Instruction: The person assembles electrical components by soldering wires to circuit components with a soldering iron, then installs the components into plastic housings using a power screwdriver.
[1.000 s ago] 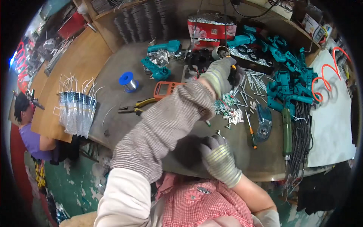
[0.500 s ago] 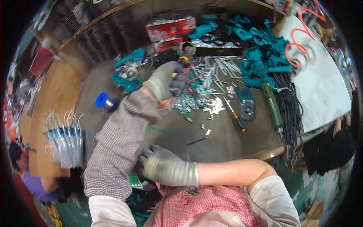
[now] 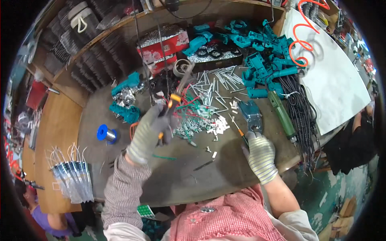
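Observation:
My left hand (image 3: 148,132), in a grey and yellow-striped glove, is closed round a long tool with orange bands (image 3: 175,97), raised over the bench. Motion blurs the tool, so its kind is unclear. An orange loop (image 3: 132,130) shows beside that hand. At the right, my gloved right hand (image 3: 261,156) has its fingers curled over the near end of a teal plastic housing (image 3: 250,112). Close to its thumb lies a screwdriver (image 3: 240,130) with an orange and black handle, partly covered by the hand. Green and red wired parts (image 3: 193,120) are heaped between the hands.
White connectors (image 3: 219,125) and long screws (image 3: 225,78) lie mid-bench. A blue solder spool (image 3: 106,133) stands left. Teal housings (image 3: 257,64) pile up at the back right, near a green electric screwdriver (image 3: 281,114) and black cables (image 3: 299,104). A red box (image 3: 161,46) stands behind.
My right hand has left my left forearm and moved right to the teal housing. My left hand has drawn back toward me, with the orange-banded tool in it. The view has shifted.

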Demonstrator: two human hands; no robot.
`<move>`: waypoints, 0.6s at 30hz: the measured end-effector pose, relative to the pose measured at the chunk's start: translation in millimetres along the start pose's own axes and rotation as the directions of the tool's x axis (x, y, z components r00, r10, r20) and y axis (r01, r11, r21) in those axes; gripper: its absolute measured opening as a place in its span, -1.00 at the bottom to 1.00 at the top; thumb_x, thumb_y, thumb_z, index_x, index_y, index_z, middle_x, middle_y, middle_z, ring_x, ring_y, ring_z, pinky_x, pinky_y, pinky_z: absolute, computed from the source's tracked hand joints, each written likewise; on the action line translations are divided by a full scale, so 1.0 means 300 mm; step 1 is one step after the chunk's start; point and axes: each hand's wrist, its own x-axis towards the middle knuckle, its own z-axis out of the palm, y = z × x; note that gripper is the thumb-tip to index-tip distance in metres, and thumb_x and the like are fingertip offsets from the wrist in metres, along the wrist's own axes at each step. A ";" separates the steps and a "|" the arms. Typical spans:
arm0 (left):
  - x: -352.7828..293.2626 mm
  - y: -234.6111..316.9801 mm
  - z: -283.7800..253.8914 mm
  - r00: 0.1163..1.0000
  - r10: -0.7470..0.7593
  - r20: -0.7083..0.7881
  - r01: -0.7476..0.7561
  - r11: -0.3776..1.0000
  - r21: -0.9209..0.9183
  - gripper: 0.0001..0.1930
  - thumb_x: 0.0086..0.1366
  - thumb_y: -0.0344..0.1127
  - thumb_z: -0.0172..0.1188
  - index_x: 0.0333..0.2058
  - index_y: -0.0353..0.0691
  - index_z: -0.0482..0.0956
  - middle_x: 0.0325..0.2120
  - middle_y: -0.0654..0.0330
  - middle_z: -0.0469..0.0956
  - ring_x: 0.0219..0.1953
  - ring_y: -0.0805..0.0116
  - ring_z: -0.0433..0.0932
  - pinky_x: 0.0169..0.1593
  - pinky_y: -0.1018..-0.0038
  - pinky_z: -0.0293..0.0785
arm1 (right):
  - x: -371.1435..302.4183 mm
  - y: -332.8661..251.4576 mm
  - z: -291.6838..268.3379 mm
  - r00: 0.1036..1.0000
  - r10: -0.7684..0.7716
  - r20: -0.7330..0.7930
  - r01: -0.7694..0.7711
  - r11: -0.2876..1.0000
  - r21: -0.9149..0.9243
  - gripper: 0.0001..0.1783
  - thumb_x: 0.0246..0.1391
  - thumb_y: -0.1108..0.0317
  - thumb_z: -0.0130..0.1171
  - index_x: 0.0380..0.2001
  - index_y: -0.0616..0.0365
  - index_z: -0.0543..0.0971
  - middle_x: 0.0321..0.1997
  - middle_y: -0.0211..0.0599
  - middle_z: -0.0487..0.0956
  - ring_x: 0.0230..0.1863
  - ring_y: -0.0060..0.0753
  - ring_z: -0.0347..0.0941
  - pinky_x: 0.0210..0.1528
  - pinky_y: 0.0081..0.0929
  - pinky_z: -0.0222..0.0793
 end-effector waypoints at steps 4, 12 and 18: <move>-0.123 -0.056 -0.017 0.976 0.217 -0.036 -0.179 0.879 0.442 -0.62 0.45 -0.31 0.19 0.18 -0.30 0.56 -0.34 0.31 0.57 -0.47 0.58 0.47 -0.38 0.55 0.44 | -0.011 -0.001 -0.004 0.996 0.084 -0.020 -0.077 0.965 0.250 -0.60 0.08 0.30 0.46 -0.02 0.11 0.61 -0.20 -0.09 0.68 -0.15 0.10 0.65 -0.10 -0.04 0.60; -0.248 -0.114 -0.005 0.913 0.408 -0.034 -0.231 0.582 0.780 -0.64 0.45 -0.30 0.33 0.13 -0.31 0.59 -0.15 0.05 0.73 -0.23 0.28 0.72 -0.09 0.33 0.64 | -0.106 0.104 -0.107 0.843 0.189 0.504 -0.498 -0.081 0.863 -0.50 0.38 0.18 0.08 0.19 0.31 0.62 -0.25 -0.33 0.65 -0.37 -0.54 0.52 -0.28 -0.53 0.45; -0.273 -0.161 0.017 0.936 0.341 -0.087 -0.179 0.674 0.717 -0.58 0.29 -0.44 0.40 0.11 -0.26 0.57 -0.16 0.04 0.71 -0.17 0.22 0.73 0.00 0.32 0.64 | -0.101 0.028 -0.116 0.827 -0.074 0.558 -0.508 -0.525 0.683 -0.44 0.38 0.00 0.11 0.11 0.31 0.61 -0.51 -0.33 0.52 -0.57 -0.54 0.33 -0.51 -0.59 0.20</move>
